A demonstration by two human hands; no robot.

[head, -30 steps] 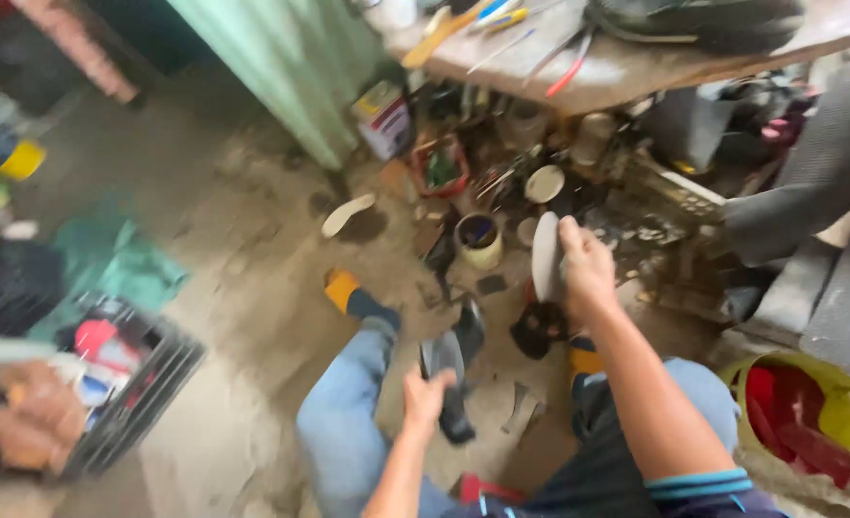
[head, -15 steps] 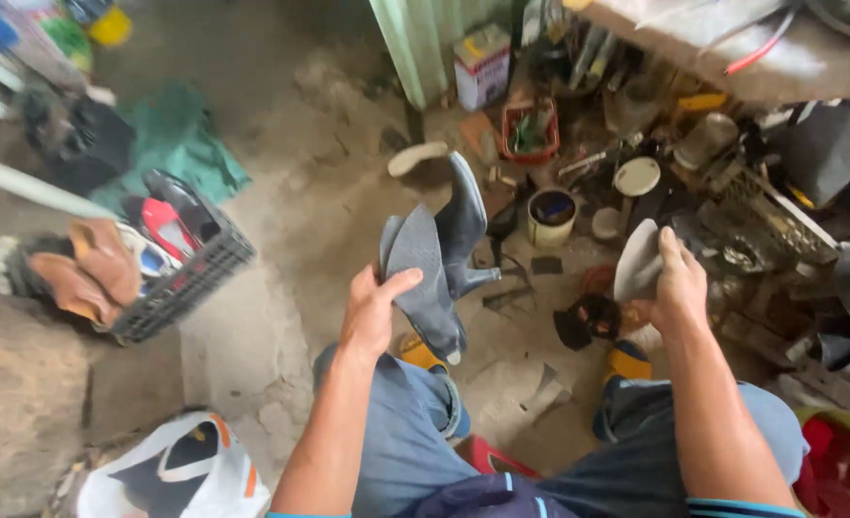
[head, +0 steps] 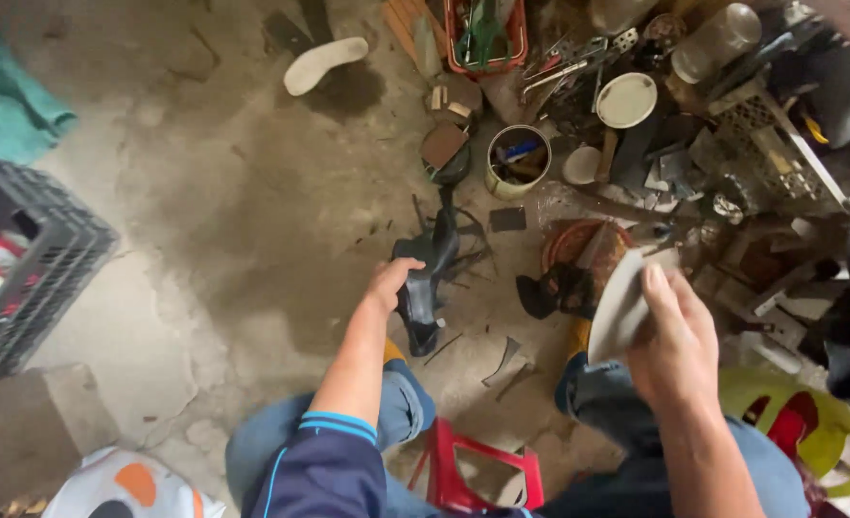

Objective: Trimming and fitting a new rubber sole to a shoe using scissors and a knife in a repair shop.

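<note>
Where the concrete floor [head: 252, 221] meets the left edge of the view, a dark plastic crate [head: 32, 278] is seen, with a green cloth [head: 8, 96] lying beyond it. Well to the right of the crate, near the middle of the floor, a dark boot [head: 430, 278] is held by the left hand [head: 386, 283]. The boot is black or very dark grey, slightly glossy, with its shaft pointing away from the person and its heel end towards the knees; its lower end is raised just over the left knee. The fingers of the left hand are curled against the near side of the boot, gripping it. A pale loose sole [head: 321, 63] is seen on the floor far beyond the boot, and a round tin [head: 518, 161] holding tools stands just past the boot's far end. A red stool [head: 473, 470] is partly visible below the boot, between the legs. To the right of the boot, a flat grey-white shoe sole [head: 621, 307] is held upright by the right hand [head: 679, 345], whose fingers are closed over its upper edge, with the thumb hidden behind. Beyond that sole a round white lid [head: 626, 100] lies among scattered scraps and tools. At the right edge, well away from the boot, a yellow-green plastic seat [head: 827, 432] is seen.
</note>
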